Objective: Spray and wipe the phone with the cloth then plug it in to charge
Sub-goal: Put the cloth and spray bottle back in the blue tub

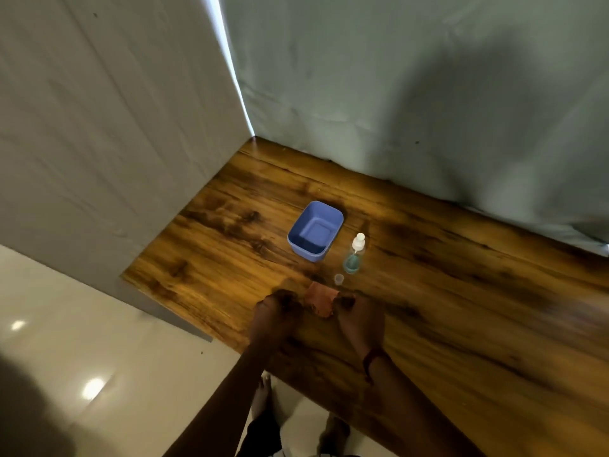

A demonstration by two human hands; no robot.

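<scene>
Wiping is judged to be the step in hand. The cloth (321,300) is held just above the near part of the table (461,291), stretched between the two hands. The left hand (278,303) is curled round the cloth's left edge and the right hand (354,311) round its right edge; the picture is blurred, so single fingers cannot be told apart. The phone cannot be made out. It may be hidden under the cloth or inside the hands, and which of these cannot be told.

The spray bottle (355,255) stands upright beyond the hands, with its small clear cap (338,279) set on the table between bottle and cloth. A blue tub (314,230) stands just left of the bottle.

For a good result:
- The cloth is to be kept flat and taut, so that one clean face is presented to the screen.
- Strokes are to be made in one direction, with light pressure.
- Moisture is to be kept away from the charging port, since a cable is to be fitted there afterwards.
- The hands are to be kept clear of the open bottle, which could be tipped over.
</scene>
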